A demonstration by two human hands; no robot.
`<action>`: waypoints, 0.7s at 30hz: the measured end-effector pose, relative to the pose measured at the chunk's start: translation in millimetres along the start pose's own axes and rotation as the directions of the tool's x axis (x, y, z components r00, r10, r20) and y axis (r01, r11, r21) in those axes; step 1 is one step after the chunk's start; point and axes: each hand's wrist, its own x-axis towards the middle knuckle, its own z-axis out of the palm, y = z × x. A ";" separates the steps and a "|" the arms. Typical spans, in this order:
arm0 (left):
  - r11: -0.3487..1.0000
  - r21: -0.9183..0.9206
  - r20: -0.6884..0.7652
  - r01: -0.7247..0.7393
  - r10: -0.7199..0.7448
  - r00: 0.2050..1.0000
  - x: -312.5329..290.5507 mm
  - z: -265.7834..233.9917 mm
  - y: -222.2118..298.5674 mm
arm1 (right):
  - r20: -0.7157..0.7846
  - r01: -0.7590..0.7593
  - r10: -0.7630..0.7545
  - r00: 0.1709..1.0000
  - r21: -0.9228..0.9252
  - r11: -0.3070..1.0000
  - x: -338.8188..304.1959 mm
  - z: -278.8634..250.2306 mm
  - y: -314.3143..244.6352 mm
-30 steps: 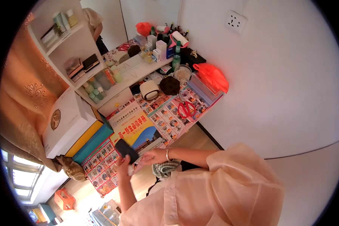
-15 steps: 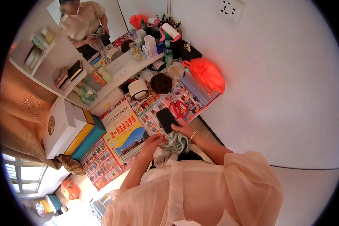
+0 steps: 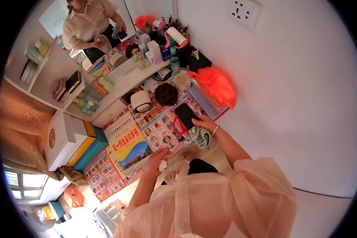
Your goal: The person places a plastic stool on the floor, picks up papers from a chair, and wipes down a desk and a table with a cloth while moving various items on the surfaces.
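Phone [image 3: 185,116] shifted over scissors [image 3: 181,133] | long axis pointing away, leftward | right hand [image 3: 204,123] clasping it | left hand [image 3: 155,159] curled, hold unclear

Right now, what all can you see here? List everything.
Phone: one, black, in the right hand
Knotted bundle: one, pale green, at right hand
Crumpled scrap: one, white, at the left hand
Scissors: one pair, red, beside phone
Booklet: one, yellow and blue, on desk
Rounded device: one, white, on desk
Rounded lump: one, brown, on desk
Bag: one, red, desk's far right
Lint roller: one, pink-white, near mirror
Boxes: at least three, white, yellow, teal, left of booklet
Shelf unit: one, white, upper left
Curtain: one, orange, left edge
Socket: one, white, wall
Stool: one, orange, lower left
Bottles and cartons: several, mixed, near mirror
Shirt: one, peach, lower middle
Hands: two, bare, mid-picture
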 end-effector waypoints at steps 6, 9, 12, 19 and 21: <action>0.997 -0.055 0.111 -0.059 0.064 0.992 24.1 48.9 24.2 | 0.249 0.232 -0.096 0.964 -0.606 0.761 -44.4 29.1 -46.1; 0.994 -0.011 0.111 -0.110 0.111 0.988 35.7 52.5 18.8 | 0.272 0.203 0.016 0.962 -0.754 0.625 -53.1 20.5 -69.2; 0.991 -0.075 0.041 -0.109 0.112 0.993 33.1 70.6 21.6 | -0.126 0.066 -0.554 0.823 -0.947 0.313 -59.9 -4.4 -101.6; 0.999 -0.007 0.037 -0.046 0.046 0.998 65.7 94.0 36.8 | -0.481 -0.396 -0.494 0.724 -0.877 0.273 -5.3 -41.9 -122.9; 0.999 -0.032 0.112 -0.030 0.033 0.993 77.7 93.2 35.0 | -0.543 -0.469 -0.446 0.711 -0.839 0.275 9.0 -57.8 -116.1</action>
